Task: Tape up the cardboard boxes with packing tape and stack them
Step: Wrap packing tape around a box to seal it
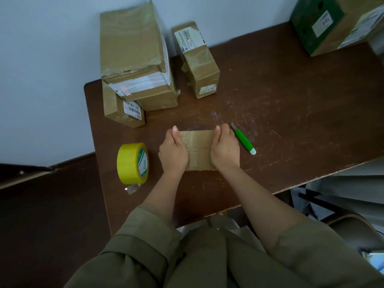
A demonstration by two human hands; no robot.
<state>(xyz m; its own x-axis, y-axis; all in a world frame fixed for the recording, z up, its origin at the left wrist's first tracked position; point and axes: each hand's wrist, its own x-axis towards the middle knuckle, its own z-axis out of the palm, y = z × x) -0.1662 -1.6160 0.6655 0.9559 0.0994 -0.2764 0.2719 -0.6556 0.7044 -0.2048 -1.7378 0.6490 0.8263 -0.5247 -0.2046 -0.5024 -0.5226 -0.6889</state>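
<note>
Holding a small cardboard box at the centre of the frame, the left hand and the right hand clasp its two short sides, fingers curled over the edges, so each grip is closed on the box. The box rests on the brown worktop; its flaps are down and pale tape crosses its top, so what is inside cannot be seen. Just left of it a yellow tape roll stands on edge, a loose clear end trailing below. Just right of the right hand lies a green-handled knife, blade pointing up the frame. In the upper left, a large taped box sits on top of a smaller labelled box, which it partly hides. A narrow box stands beside them, near the wall. At the upper right corner a green and brown carton is cut off by the frame edge. Label print is too small to read.
</note>
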